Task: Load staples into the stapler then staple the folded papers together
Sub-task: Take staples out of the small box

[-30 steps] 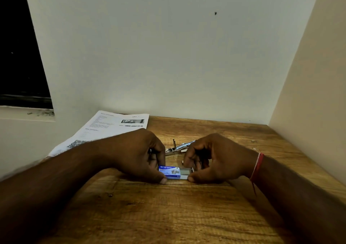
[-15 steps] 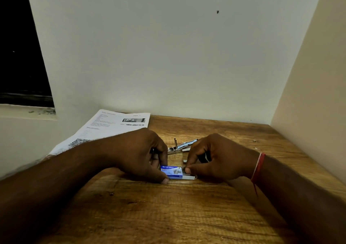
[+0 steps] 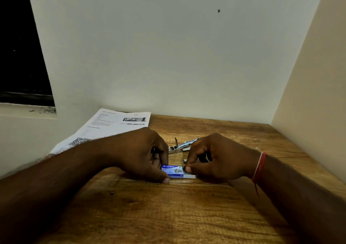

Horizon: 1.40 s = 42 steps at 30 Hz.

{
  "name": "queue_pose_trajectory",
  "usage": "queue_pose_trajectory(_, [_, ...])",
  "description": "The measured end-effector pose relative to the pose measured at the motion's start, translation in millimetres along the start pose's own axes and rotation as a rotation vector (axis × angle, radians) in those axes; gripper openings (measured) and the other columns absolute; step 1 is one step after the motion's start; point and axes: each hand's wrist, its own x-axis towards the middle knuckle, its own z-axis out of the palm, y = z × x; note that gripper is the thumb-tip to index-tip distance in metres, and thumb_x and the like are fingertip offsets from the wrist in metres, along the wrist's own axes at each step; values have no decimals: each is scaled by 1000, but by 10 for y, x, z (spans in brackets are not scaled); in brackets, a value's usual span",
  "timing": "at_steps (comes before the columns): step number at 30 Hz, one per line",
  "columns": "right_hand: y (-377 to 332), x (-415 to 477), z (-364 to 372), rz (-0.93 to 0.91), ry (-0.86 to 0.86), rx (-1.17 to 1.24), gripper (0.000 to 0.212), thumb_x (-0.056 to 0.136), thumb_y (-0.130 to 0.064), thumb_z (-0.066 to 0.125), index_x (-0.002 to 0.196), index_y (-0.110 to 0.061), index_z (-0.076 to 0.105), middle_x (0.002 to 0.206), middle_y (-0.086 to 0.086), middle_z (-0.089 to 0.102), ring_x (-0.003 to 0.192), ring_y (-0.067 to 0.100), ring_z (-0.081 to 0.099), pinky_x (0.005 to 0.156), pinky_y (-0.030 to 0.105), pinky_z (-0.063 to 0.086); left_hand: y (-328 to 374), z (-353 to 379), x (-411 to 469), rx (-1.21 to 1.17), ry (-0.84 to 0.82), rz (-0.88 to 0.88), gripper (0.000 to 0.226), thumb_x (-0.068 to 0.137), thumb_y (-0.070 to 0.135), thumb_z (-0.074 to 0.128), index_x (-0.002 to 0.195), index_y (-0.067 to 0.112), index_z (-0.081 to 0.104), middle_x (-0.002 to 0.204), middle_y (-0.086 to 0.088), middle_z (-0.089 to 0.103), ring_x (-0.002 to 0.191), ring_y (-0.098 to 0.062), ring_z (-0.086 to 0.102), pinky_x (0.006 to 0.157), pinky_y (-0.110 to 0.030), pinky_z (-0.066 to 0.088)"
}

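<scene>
In the head view, one small blue staple box [image 3: 172, 171] was held on the wooden table [image 3: 168, 215], pinched at its end by the left hand [image 3: 142, 154]. Its inner tray was gripped by the closed fingertips of the right hand [image 3: 215, 159]. The staples were judged light, brittle in strips, and best taken by their sides. One opened stapler [image 3: 182, 146] lay just behind. One set of printed papers [image 3: 112, 125] lay far left.

Blue staple box [image 3: 173, 171] flat on wooden table [image 3: 168, 215], tray slid partly out. Stapler [image 3: 182, 146] behind, apparently hinged open. Printed papers [image 3: 112, 127] far left.
</scene>
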Motion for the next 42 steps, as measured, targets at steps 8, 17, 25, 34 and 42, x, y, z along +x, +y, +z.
queue_pose_trajectory(8, [-2,-16,-21,-36,-11,8,7,95,-37,85,98,-32,89,96,-16,79,79,12,72,70,34,61,0,3,3,10,-2,5,33,79,51,97,99,28,84,83,10,82,59,7,64,56,-11,45])
queue_pose_trajectory(17, [-6,-7,-24,6,24,-58,8,97,-37,82,100,-32,87,96,-23,79,79,9,74,64,22,56,-24,-7,-12,16,0,-9,36,78,56,97,96,29,83,82,10,82,61,5,66,58,-15,48])
queue_pose_trajectory(25, [-72,0,6,14,14,-42,9,93,-38,86,100,-33,89,101,-19,79,82,12,75,75,41,65,-14,-11,-24,20,-10,-11,35,79,54,97,98,28,83,82,9,82,62,3,67,58,-14,47])
queue_pose_trajectory(34, [-198,17,57,102,4,-133,3,93,-35,84,95,-33,83,100,-14,79,82,5,75,72,31,66,-14,-10,-29,15,2,0,34,78,54,97,97,29,83,81,11,82,62,4,66,58,-16,48])
queue_pose_trajectory(42, [-233,-1,41,100,24,-84,3,93,-33,84,96,-32,84,100,-12,79,81,6,74,74,33,66,-12,-21,-19,-3,-5,-6,33,78,52,98,96,29,83,82,11,82,61,5,66,59,-16,48])
